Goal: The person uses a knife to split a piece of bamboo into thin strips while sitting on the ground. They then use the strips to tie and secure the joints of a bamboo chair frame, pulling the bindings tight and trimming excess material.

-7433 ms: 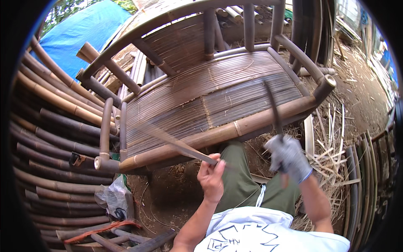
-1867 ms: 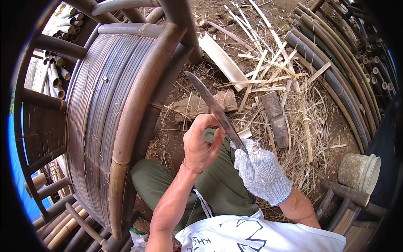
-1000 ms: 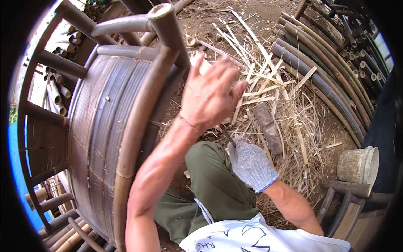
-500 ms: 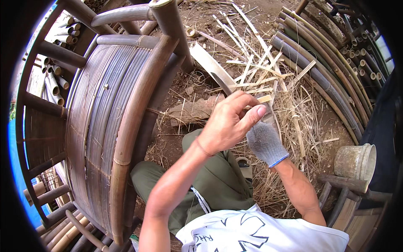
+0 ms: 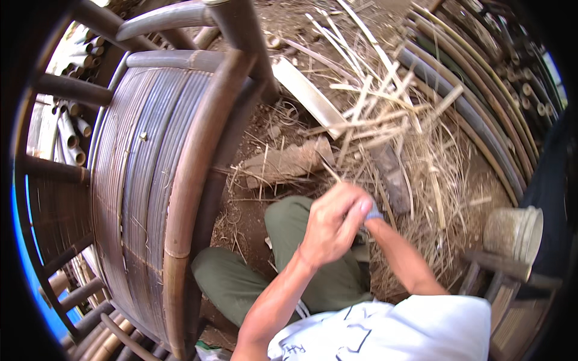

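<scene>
Left hand [image 5: 334, 225] clenched over the gloved right hand [image 5: 371, 212] right of the chair [image 5: 150, 180] — right's grip hidden. Glove looks soft, limp — pinch at the cuff.

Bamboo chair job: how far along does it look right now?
Mostly built: the bamboo chair has its frame and slatted seat in place. In hand: the left hand is closed over the gloved right hand above the lap; no tool shows. Left: split bamboo strips lie unused on the ground.
</scene>
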`<state>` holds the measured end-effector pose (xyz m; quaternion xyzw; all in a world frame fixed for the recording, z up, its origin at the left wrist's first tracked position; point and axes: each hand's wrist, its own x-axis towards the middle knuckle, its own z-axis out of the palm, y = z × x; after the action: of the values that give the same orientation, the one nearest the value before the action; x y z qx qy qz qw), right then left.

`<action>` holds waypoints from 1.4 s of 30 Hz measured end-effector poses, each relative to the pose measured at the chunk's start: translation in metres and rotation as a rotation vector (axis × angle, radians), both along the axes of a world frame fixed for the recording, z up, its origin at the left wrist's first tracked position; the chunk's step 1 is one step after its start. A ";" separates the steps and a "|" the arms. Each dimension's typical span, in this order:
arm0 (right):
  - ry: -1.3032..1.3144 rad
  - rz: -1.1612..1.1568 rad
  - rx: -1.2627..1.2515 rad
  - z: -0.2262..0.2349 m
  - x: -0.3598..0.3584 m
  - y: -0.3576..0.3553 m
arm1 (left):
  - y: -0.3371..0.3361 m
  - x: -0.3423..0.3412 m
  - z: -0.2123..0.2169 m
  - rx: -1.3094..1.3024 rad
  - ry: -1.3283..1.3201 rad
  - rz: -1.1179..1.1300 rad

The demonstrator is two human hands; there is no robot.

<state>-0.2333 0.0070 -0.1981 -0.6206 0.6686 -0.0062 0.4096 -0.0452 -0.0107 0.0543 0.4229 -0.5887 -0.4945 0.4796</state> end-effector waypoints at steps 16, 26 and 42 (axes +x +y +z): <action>-0.129 -0.014 -0.358 0.242 0.011 -0.046 | 0.041 0.086 0.010 1.102 0.435 0.097; -0.151 0.392 -0.739 0.325 0.077 -0.006 | 0.114 0.102 0.058 0.673 0.573 0.228; -0.016 0.497 -0.840 0.347 0.136 -0.022 | 0.178 0.092 0.085 0.391 0.284 0.573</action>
<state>-0.0968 -0.0154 0.1492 -0.8729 0.4368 -0.1824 0.1177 0.0471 0.1676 0.1398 0.5814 -0.2684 -0.4971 0.5854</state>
